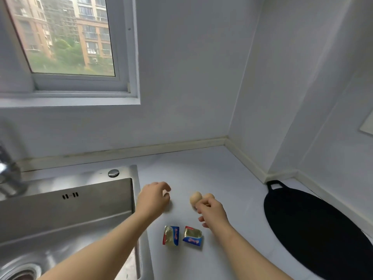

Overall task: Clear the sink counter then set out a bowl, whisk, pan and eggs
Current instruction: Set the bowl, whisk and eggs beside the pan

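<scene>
Egg step: two eggs (196,198) sit mid-worktop (232,174), between the sink (66,211) and the black pan (312,229) on the right. The right hand (212,212) is curled, pinching the left egg from its near side. The left hand (154,196) is curled too, can't tell over what. I'd set them down gently so nothing rolls. The print on the red-and-blue sachets (171,235) is too blurry to read.

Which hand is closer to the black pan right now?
Right. The right hand, at the eggs, is left of the pan; the left hand is farther left, beside the sink.
</scene>
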The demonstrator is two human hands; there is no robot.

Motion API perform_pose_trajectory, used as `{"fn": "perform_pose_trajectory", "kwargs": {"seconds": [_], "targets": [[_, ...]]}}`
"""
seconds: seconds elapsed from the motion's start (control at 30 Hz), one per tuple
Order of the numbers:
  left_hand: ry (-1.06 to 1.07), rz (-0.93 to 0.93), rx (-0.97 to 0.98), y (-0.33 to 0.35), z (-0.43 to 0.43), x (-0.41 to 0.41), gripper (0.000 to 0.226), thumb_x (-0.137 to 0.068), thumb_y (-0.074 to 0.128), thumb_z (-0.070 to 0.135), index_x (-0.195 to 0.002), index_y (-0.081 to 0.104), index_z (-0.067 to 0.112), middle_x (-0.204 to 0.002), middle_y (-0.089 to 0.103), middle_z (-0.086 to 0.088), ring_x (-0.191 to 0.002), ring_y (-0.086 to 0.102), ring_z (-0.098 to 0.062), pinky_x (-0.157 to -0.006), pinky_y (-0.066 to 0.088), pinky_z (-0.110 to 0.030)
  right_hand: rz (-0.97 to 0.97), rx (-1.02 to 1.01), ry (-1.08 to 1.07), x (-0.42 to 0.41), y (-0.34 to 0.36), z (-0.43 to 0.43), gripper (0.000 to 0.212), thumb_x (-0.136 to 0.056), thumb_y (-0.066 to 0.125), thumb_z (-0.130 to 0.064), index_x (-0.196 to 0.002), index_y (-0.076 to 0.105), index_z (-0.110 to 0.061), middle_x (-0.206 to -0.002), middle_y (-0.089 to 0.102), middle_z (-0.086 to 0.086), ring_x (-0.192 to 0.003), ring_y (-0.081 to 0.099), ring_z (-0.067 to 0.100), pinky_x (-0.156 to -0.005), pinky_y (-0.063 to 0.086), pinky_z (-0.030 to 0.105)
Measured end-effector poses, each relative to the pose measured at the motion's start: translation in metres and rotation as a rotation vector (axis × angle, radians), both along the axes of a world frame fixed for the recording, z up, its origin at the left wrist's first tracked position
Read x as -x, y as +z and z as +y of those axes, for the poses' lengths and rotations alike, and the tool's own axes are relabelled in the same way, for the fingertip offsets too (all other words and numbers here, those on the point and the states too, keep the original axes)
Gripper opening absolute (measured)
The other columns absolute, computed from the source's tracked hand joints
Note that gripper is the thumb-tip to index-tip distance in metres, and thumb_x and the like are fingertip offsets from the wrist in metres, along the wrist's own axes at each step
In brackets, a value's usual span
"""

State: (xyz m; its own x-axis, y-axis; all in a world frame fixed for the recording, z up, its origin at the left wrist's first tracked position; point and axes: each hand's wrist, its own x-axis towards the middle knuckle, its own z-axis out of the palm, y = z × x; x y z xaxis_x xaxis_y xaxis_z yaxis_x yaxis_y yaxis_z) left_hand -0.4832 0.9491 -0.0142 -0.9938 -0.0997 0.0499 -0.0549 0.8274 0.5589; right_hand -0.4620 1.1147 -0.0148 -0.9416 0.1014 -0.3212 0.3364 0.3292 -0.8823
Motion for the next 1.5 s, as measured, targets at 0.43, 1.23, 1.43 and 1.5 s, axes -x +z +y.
{"fn": "perform_pose_trajectory", "kwargs": {"seconds": [0.43,1.23,1.43,1.5], "targets": [[-0.053,-0.41,0.13,-0.03,-0.059,0.042,0.07,-0.078,0.065,0.029,-0.14,0.033,0.025,-0.142,0.03,-0.004,-0.128,0.033,-0.028,-0.1,0.038,-0.032,0.182,-0.467,0.536,0.063,-0.027,-0.074,0.056,-0.087,0.053,-0.022,-0.14,0.036,-0.03,-0.146,0.029,-0.006,-0.127,0.04,0.02,-0.102,0.041,0.035],[-0.273,-0.219,0.116,0.013,0.008,0.032,0.049,-0.075,0.068,0.025,-0.12,0.048,0.02,-0.103,0.05,0.002,-0.092,0.048,-0.015,-0.074,0.044,-0.023,0.104,-0.505,0.326,0.023,0.002,-0.014,0.05,-0.081,0.061,-0.018,-0.127,0.045,-0.027,-0.124,0.041,0.004,-0.117,0.041,0.024,-0.088,0.045,0.031],[-0.582,-0.199,0.211,0.025,0.1,0.012,0.051,-0.075,0.067,0.029,-0.122,0.048,0.025,-0.118,0.056,0.001,-0.094,0.048,-0.015,-0.083,0.042,-0.026,0.057,-0.503,0.058,-0.033,0.015,0.076,0.05,-0.08,0.061,-0.019,-0.126,0.044,-0.028,-0.12,0.039,0.002,-0.104,0.053,0.023,-0.086,0.049,0.031],[-0.676,-0.2,0.25,0.026,0.136,-0.002,0.05,-0.077,0.064,0.031,-0.123,0.046,0.028,-0.118,0.056,0.003,-0.099,0.05,-0.015,-0.084,0.04,-0.027,0.031,-0.506,-0.028,-0.055,0.014,0.104,0.052,-0.08,0.061,-0.019,-0.128,0.043,-0.029,-0.114,0.037,-0.001,-0.102,0.052,0.021,-0.083,0.049,0.029]]}}
